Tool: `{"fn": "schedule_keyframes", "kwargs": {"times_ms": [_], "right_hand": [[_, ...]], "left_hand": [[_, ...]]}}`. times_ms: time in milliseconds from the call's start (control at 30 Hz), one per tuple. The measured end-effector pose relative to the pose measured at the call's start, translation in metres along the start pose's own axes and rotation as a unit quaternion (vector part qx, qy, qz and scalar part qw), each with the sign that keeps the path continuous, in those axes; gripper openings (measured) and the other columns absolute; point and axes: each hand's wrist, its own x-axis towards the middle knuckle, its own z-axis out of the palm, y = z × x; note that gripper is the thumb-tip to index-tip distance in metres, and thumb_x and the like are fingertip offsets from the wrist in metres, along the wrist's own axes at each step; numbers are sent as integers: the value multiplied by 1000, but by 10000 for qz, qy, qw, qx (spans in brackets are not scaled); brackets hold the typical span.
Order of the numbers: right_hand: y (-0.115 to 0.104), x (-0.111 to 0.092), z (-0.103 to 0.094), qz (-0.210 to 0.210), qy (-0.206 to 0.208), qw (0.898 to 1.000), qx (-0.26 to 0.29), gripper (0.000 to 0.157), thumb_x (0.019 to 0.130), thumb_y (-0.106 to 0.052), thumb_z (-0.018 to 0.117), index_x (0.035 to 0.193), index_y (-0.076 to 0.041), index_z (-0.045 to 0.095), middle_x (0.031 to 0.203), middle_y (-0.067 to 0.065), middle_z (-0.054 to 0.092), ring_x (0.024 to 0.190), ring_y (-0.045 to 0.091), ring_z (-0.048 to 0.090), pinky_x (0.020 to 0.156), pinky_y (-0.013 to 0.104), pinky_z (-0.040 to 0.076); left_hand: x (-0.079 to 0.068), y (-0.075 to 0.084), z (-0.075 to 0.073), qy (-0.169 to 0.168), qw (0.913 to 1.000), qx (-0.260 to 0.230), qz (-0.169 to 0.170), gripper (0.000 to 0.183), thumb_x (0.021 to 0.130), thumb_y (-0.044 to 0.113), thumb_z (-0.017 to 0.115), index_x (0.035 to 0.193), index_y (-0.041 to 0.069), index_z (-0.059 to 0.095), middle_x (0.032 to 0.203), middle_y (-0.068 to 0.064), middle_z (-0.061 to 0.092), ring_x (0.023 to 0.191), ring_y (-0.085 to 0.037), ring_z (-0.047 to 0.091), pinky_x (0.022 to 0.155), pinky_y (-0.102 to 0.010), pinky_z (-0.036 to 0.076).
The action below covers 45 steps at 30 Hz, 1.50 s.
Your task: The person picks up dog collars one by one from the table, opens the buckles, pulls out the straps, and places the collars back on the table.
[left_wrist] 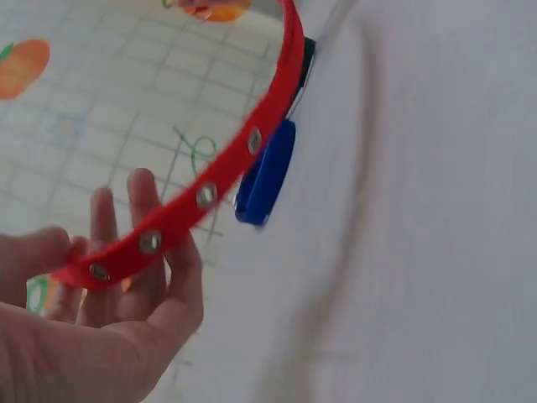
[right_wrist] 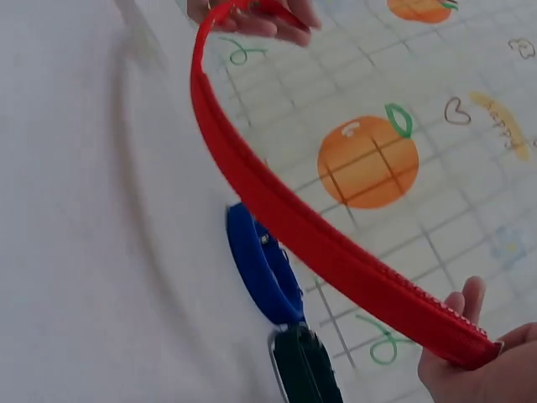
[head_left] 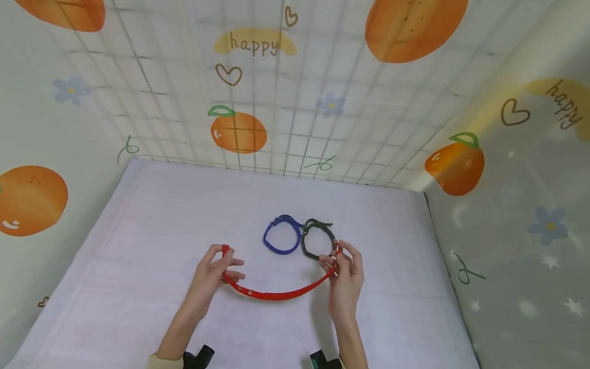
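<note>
A red collar (head_left: 276, 296) with metal eyelets hangs in a shallow curve between both hands, above the table. My left hand (head_left: 209, 281) pinches its punched end between thumb and fingers; in the left wrist view the eyelets (left_wrist: 207, 196) face the camera. At the other end my right hand (head_left: 346, 282) grips the collar by its buckle, partly covered by the fingers. Behind, a blue collar (head_left: 282, 251) and a dark green collar (head_left: 331, 236) lie fastened into loops, side by side and touching. The right hand is nearest the green one.
A white cloth covers the table (head_left: 156, 220). Walls of patterned sheet with oranges, hearts and flowers enclose it at the back, left and right; a wire grid (head_left: 295, 128) shows at the back.
</note>
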Motion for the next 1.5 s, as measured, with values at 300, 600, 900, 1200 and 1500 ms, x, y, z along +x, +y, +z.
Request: {"fn": "schedule_keyframes", "kwargs": {"times_ms": [300, 600, 900, 1200, 1500], "right_hand": [[-4, 9, -40, 3, 619, 9973, -384, 41, 113, -17, 53, 154, -13, 49, 106, 4, 63, 99, 9, 81, 92, 25, 63], [2, 17, -75, 772, 652, 9883, -1140, 50, 109, -25, 66, 156, -14, 54, 103, -4, 74, 95, 2, 81, 87, 18, 62], [-2, 20, -91, 1325, 372, 9825, -1255, 58, 98, -26, 81, 145, -1, 58, 107, -4, 71, 93, 6, 80, 88, 26, 65], [-9, 21, -112, 1955, -529, 9435, -2624, 46, 106, -25, 71, 143, 0, 61, 113, 5, 77, 94, 13, 82, 89, 20, 63], [-11, 17, -124, 2010, -953, 8927, -3920, 39, 101, -35, 77, 123, -4, 73, 96, 5, 83, 87, 16, 80, 82, 22, 58]], "left_hand": [[-4, -11, -36, 654, 9923, -1051, 70, 28, 110, 33, 64, 107, 11, 47, 130, -11, 79, 102, -24, 84, 95, -38, 65], [-7, -12, -54, 481, 9988, -15, -42, 32, 112, 28, 60, 127, 1, 50, 134, -20, 75, 108, -22, 82, 99, -28, 62], [-11, -4, -66, 334, 9891, 1426, -170, 38, 113, 28, 57, 141, 2, 54, 113, -19, 82, 123, -30, 76, 126, -52, 34], [-10, -3, -81, 264, 9584, 2821, -355, 35, 109, 32, 65, 133, 6, 63, 98, -9, 86, 117, -28, 79, 85, -36, 41], [-19, -5, -96, -252, 9327, 3575, -401, 20, 103, 29, 73, 114, 12, 72, 81, -1, 83, 105, -18, 78, 91, -38, 42]]}}
